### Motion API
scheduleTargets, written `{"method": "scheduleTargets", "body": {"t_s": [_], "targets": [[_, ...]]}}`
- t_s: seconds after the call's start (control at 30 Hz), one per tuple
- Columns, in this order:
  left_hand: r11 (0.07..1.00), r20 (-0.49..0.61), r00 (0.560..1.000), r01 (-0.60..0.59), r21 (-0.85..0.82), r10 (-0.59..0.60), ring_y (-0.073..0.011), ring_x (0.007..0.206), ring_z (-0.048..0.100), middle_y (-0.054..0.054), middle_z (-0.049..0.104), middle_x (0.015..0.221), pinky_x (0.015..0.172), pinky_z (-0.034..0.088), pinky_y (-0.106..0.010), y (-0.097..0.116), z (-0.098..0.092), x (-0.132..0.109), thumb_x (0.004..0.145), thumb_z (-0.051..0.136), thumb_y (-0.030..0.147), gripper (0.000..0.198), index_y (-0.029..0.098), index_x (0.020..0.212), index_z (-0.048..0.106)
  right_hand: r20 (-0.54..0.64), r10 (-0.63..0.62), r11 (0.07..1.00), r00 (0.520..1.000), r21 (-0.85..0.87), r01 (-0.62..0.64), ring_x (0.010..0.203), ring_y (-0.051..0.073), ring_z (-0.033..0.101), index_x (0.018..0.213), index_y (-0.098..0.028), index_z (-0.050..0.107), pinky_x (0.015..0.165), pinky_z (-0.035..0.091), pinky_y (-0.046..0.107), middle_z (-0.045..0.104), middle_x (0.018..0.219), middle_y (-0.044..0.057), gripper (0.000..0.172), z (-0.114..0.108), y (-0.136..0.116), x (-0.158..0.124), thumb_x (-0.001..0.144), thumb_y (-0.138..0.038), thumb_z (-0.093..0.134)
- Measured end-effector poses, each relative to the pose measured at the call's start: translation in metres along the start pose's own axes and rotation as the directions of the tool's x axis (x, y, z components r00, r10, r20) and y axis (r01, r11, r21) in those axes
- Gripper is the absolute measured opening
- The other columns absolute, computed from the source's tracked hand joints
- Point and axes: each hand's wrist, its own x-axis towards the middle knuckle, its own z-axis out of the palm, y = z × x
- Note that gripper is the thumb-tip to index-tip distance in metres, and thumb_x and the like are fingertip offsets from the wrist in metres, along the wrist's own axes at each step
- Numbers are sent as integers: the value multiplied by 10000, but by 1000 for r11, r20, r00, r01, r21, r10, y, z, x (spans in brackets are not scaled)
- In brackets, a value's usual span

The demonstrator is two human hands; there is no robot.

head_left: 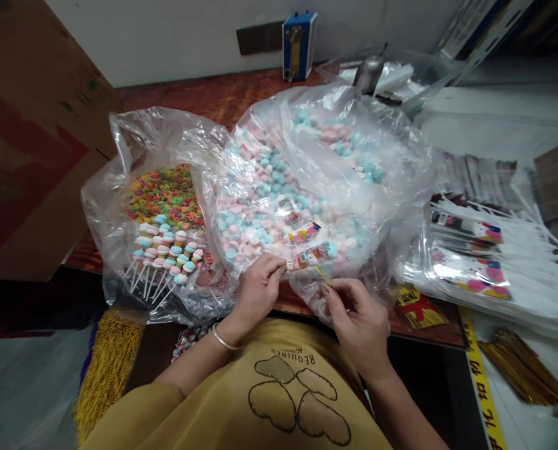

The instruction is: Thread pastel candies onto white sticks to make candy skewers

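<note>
Left hand (260,284) pinching candy packet (313,255), right hand (360,319) pinching yellow tie (323,277) — packet between hands

Dim, cool light leaves the reddish-brown wooden tabletop (189,95) muted and the space beneath it nearly black. Glare (broken white streaks) scatters over the crinkled clear plastic bag of pink and blue sweets (325,181). Slight blur softens the small clear printed packet (315,254), while wide-angle distortion stretches the brown cardboard box (30,156) at the left edge.
</note>
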Motion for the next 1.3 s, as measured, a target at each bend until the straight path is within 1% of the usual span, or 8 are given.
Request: {"method": "scheduleTargets", "body": {"t_s": [0.23, 0.43, 0.63, 0.7, 0.8, 0.93, 1.1, 1.3], "targets": [[942, 25, 977, -210, 262, 211, -226, 867, 575, -81, 626, 932, 765, 457, -305, 4, 17, 2, 890, 525, 64, 351, 225, 1102, 753, -15, 68, 981, 998, 182, -64, 594, 150, 599, 769, -219, 632, 589, 490, 273, 671, 677, 1, 198, 38, -22, 12, 917, -348, 663], [960, 0, 974, -225, 169, 229, -211, 811, 591, -77, 647, 864, 802, 462, -301, -5, 15, -6, 964, 557, 172, 329, 262, 1217, 747, 161, 276, 891, 948, 326, -315, 466, 122, 492, 697, -192, 632, 451, 391, 238, 580, 530, -24, 343, 35, -10, 24, 833, -493, 725], [893, -51, 915, -376, 247, 399, -169, 782, 610, -58, 668, 842, 698, 495, -263, -8, 19, -4, 973, 540, 153, 276, 217, 1115, 767, 96, 184, 947, 978, 251, -203, 557, 144, 552, 684, -192, 654, 552, 460, 259, 645, 614, 2, 279, 34, -13, 26, 831, -424, 701], [927, -107, 932, -322, 191, 346, -161, 812, 635, -56, 691, 862, 726, 513, -264, -6, 20, 0, 951, 559, 125, 251, 206, 1056, 772, 56, 144, 963, 988, 224, -153, 630, 162, 594, 725, -197, 672, 619, 492, 275, 680, 687, 17, 229, 37, -14, 24, 845, -391, 692], [994, -154, 986, -74, -85, 61, -149, 798, 651, -39, 717, 852, 750, 518, -267, -1, 21, 6, 889, 654, 152, 141, 194, 936, 781, 56, 180, 923, 982, 335, -188, 667, 169, 628, 803, -202, 661, 646, 522, 287, 697, 740, 26, 222, 43, -12, 21, 880, -409, 678], [737, 86, 926, 347, -581, -368, -97, 551, 531, 11, 631, 640, 564, 433, -228, 5, 24, 12, 743, 833, 384, 277, 140, 848, 753, 164, 253, 790, 953, 534, -301, 564, 133, 573, 802, -206, 614, 544, 492, 255, 644, 652, -9, 301, 50, -3, 25, 878, -483, 702], [384, 346, 841, 507, -771, -417, -35, 491, 409, 48, 509, 561, 506, 325, -179, 12, 26, 15, 555, 963, 388, 441, 104, 715, 666, 168, 232, 797, 958, 532, -286, 543, 127, 587, 830, -207, 624, 521, 496, 248, 651, 650, -23, 298, 48, 6, 34, 834, -474, 756], [360, 357, 836, 512, -780, -416, -18, 506, 368, 46, 509, 632, 494, 285, -164, 13, 30, 14, 566, 959, 364, 447, 104, 782, 666, 22, 69, 958, 997, 276, -73, 710, 183, 705, 1034, -211, 671, 675, 563, 306, 757, 835, 25, 190, 42, 7, 30, 922, -364, 668]]}}
